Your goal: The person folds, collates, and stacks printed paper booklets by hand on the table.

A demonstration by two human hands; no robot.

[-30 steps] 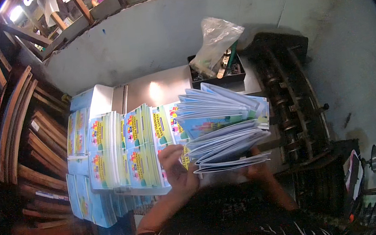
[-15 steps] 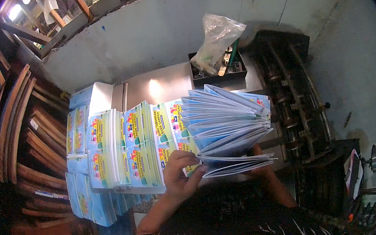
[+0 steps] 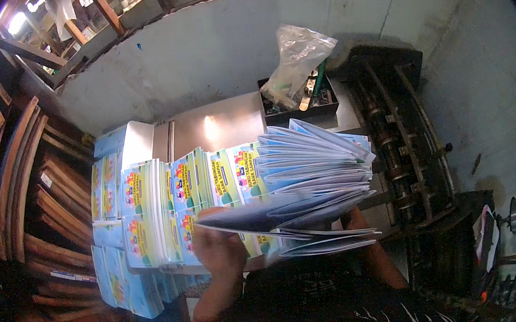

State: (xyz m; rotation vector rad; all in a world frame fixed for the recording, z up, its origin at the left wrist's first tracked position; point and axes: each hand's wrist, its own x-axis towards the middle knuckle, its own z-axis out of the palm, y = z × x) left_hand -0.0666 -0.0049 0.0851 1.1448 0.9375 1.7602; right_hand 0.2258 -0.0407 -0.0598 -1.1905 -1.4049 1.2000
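Several light-blue folded booklets [image 3: 315, 170] stand fanned out in a row, white page edges up, on the right of the worktable. My left hand [image 3: 220, 248], blurred, is closed on the left edge of one opened booklet [image 3: 245, 217], which stretches leftward over the printed covers. My right hand [image 3: 355, 221] is at the right end of the nearest booklets, partly behind them, with its fingers hidden. Overlapping stacks of booklets with blue, yellow and green covers [image 3: 144, 242] lie to the left of the fan.
Behind the booklets lies a shiny metal plate [image 3: 204, 126]. A black box [image 3: 322, 109] holds tools and a clear plastic bag [image 3: 300, 56]. A dark machine with rollers [image 3: 400, 165] stands at the right. Curved wooden boards [image 3: 23, 167] fill a rack at the left.
My left hand has moved left, drawing one booklet's edge out from the fan and opening it. My right hand stays by the near booklets.
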